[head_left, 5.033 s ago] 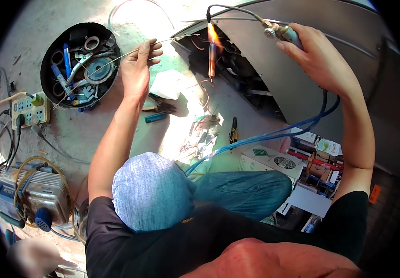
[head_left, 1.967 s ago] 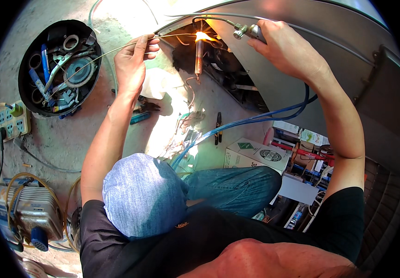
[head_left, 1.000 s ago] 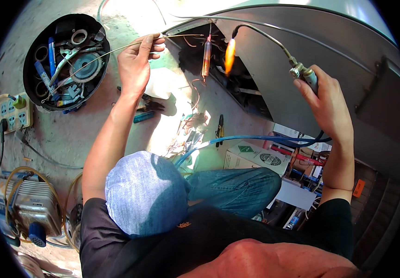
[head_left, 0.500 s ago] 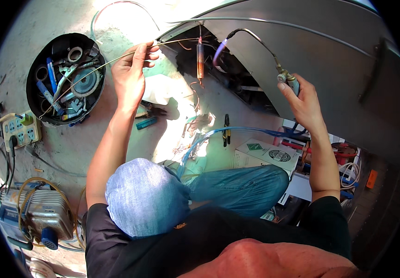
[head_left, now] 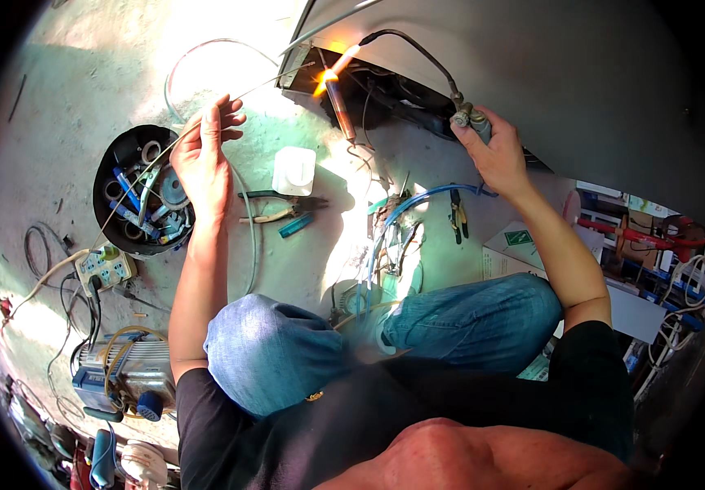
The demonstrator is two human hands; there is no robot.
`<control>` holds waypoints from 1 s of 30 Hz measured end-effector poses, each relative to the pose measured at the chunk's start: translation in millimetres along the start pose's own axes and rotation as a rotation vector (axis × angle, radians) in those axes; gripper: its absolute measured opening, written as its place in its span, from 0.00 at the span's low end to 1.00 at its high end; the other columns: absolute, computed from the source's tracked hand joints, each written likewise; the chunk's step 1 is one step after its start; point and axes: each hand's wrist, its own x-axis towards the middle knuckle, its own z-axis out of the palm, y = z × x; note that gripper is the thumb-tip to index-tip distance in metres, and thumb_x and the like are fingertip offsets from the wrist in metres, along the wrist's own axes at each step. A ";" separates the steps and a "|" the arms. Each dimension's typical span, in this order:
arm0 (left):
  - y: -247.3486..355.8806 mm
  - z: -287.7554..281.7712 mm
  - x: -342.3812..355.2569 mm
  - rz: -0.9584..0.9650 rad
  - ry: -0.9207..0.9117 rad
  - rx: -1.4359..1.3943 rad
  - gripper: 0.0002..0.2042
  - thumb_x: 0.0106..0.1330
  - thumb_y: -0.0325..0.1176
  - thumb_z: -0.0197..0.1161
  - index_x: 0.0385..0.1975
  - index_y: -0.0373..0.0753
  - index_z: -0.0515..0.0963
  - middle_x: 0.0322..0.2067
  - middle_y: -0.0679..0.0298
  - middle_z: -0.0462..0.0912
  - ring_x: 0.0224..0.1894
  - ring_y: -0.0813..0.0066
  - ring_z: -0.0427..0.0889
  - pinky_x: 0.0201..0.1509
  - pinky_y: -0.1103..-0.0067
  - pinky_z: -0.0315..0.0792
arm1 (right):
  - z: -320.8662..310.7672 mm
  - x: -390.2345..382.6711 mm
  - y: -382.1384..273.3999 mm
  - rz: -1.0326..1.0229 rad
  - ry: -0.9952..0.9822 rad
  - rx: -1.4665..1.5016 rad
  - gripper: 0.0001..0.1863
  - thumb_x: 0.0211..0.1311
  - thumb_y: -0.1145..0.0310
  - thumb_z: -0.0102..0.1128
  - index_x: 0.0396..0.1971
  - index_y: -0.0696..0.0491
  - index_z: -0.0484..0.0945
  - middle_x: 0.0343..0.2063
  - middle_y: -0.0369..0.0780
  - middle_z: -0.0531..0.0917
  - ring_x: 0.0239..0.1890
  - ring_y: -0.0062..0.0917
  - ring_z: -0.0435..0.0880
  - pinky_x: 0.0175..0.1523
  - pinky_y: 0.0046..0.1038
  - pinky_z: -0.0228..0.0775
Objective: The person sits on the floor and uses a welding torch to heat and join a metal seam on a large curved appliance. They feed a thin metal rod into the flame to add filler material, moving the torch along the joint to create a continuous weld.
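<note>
My left hand [head_left: 208,155] pinches a long thin brazing rod [head_left: 274,80] between thumb and fingers. Its far tip stops just short of an upright copper cylinder [head_left: 340,113] with thin tubes at both ends, by the opening of a large grey metal panel. In my right hand [head_left: 495,155] is the valve handle of a gas torch [head_left: 468,116]. The torch's dark curved neck [head_left: 419,41] reaches left, and its bright orange flame [head_left: 341,65] plays on the cylinder's upper end. The rod's other end slants down over the black tub.
The grey panel [head_left: 548,98] fills the upper right. At left stand a black tub of tools [head_left: 107,220], a power strip [head_left: 107,268] and a motor-like pump [head_left: 128,371]. Pliers [head_left: 266,214], a white container [head_left: 293,170] and blue hoses [head_left: 426,196] lie ahead of my knees.
The torch flame has come left onto the cylinder's top and turned from violet to bright orange. The rod's tip has drawn back left of the cylinder. My view has shifted.
</note>
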 end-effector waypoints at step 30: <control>-7.6 20.1 -14.2 0.051 0.060 0.129 0.17 0.79 0.38 0.54 0.52 0.29 0.80 0.43 0.53 0.87 0.39 0.71 0.86 0.42 0.78 0.79 | 39.1 33.5 64.3 -0.285 -0.050 0.084 0.16 0.68 0.62 0.65 0.44 0.61 0.81 0.37 0.46 0.87 0.37 0.31 0.83 0.49 0.31 0.73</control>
